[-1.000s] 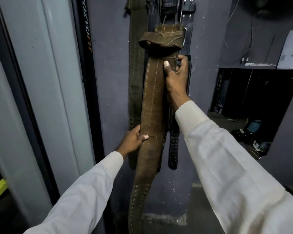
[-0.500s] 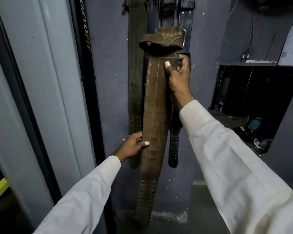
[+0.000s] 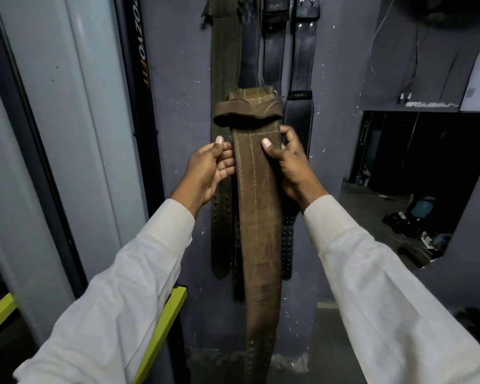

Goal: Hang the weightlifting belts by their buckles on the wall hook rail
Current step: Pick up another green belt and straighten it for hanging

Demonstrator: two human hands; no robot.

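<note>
We see a brown belt [image 3: 257, 217] with pale stitched lines running its length and rows of dark holes near its lower end. Beside it we note an olive-green belt [image 3: 223, 65] and black belts [image 3: 302, 65], one with rows of pale dots. The wall [image 3: 178, 79] is dark grey-violet flecked with white, the sleeves [image 3: 108, 314] are white, and a bar [image 3: 164, 328] is yellow-green.
</note>
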